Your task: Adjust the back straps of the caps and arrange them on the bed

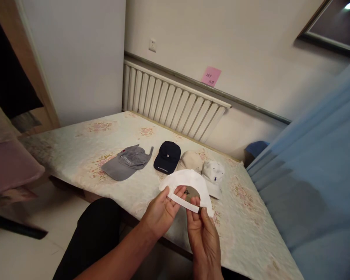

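Between both hands I hold a white baseball cap, its back opening and strap turned toward me. My left hand grips the strap's left end, thumb on the near side and fingers reaching into the opening. At the strap's right end, by a dark buckle, my right hand pinches the cap between thumb and fingers. Behind it on the bed lie a grey cap, a navy cap, a beige cap partly hidden by the held one, and a white cap with a small dark logo.
The caps lie on a floral bed cover. A white radiator stands along the wall behind, and a blue curtain hangs at the right. A dark blue item sits at the far corner. My knee is close to the bed's near edge.
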The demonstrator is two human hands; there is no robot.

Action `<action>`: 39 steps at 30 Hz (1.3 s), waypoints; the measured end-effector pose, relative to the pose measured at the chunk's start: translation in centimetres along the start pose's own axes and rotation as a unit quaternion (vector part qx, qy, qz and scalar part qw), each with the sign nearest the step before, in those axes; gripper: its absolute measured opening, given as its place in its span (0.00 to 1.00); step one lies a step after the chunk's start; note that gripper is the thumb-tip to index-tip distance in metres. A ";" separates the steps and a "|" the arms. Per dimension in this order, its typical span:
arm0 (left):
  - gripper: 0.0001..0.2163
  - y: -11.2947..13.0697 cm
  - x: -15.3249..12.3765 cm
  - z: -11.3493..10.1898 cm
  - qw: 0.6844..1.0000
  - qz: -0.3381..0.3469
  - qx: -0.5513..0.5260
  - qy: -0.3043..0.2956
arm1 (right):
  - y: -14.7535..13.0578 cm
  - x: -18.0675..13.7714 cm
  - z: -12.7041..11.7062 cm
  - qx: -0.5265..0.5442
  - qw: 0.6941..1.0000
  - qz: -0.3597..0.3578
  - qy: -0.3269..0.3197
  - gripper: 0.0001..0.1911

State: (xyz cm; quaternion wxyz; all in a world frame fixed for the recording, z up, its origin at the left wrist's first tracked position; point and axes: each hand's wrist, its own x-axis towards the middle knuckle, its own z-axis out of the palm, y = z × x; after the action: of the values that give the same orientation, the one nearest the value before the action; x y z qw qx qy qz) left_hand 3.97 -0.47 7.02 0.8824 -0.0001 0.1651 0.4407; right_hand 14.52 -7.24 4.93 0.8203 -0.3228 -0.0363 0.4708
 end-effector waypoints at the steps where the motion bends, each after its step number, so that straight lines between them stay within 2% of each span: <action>1: 0.15 0.0 0.0 0.0 1.000 -0.001 0.000 -0.001 | 0.0 0.0 0.0 0.005 1.000 0.001 0.004 0.22; 8: 0.16 -0.6 0.4 0.0 0.999 -0.023 -0.018 -0.046 | -0.2 0.0 -0.1 0.021 1.000 0.019 -0.002 0.19; 15: 0.17 -2.0 1.2 1.3 0.998 -0.057 -0.026 -0.014 | -1.2 0.4 -0.4 0.041 0.999 -0.001 -0.022 0.18; 19: 0.12 -2.5 1.7 1.7 0.999 -0.041 -0.024 -0.016 | -2.2 0.9 -0.6 0.053 0.998 -0.026 -0.013 0.16; 23: 0.07 -2.9 1.8 1.8 0.999 -0.038 -0.015 -0.017 | -2.9 1.0 -0.5 0.067 0.998 -0.007 -0.002 0.14; 31: 0.19 -3.4 1.4 1.8 0.997 -0.065 -0.008 -0.038 | -2.2 0.3 0.1 0.055 0.998 0.003 -0.028 0.18; 39: 0.21 -2.2 1.6 1.2 0.999 -0.048 -0.006 -0.013 | -2.6 1.1 -0.2 0.062 0.998 0.025 -0.014 0.08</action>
State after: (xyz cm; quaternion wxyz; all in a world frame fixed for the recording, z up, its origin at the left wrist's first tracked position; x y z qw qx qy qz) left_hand 6.87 -0.41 7.39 0.9045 -0.0073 0.1510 0.3987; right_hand 17.11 -7.41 5.92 0.8262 -0.2651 -0.0106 0.4970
